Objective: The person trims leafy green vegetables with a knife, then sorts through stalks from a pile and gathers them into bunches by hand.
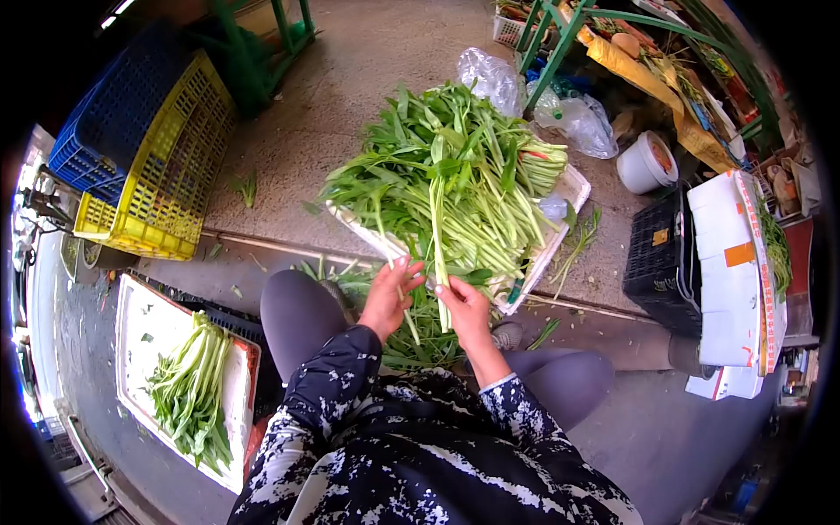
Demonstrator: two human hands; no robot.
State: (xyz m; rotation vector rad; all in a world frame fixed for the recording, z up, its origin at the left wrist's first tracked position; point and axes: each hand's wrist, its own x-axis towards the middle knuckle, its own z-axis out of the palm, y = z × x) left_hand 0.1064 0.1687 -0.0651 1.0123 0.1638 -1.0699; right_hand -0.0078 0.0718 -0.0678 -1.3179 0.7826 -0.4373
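A large heap of water spinach, leafy with long pale stems, lies in a white foam tray in front of me. My right hand pinches a few upright water spinach stalks near their lower ends. To its left, my left hand is closed on a thin stalk that points down between my knees; some of its fingers are spread. Loose leaves cover the ground below both hands. A red band shows on a bundle at the heap's right side.
At my left, a foam lid carries a bunch of stems. Yellow and blue crates stand behind it. On the right are a white bucket, a black crate, a foam box and plastic bags.
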